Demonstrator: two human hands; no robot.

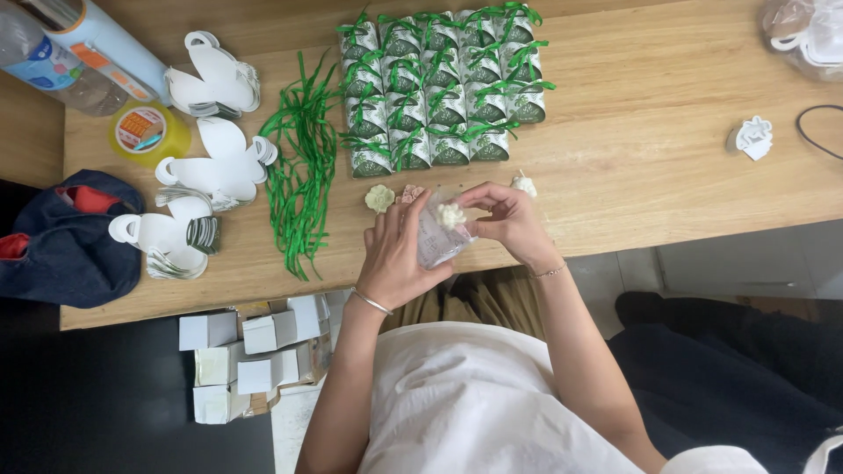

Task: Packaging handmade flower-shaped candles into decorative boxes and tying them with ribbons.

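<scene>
- The left hand (399, 254) has its fingers curled around a small clear bag (436, 239), at the near edge of the wooden table (650, 149).
- The right hand (507, 219) pinches a small white flower (450, 215) at the bag's top.
- Just behind lie a cream flower (379, 198) and green ribbons (303, 167).
- Further back stand rows of green-ribboned gift boxes (439, 88).

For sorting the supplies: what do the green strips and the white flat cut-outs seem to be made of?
Green strips: probably satin or plastic ribbon; thin, curling, slightly shiny.
White flat cut-outs: likely thin card; matte, stiff, stacked flat with clean die-cut edges.
</scene>
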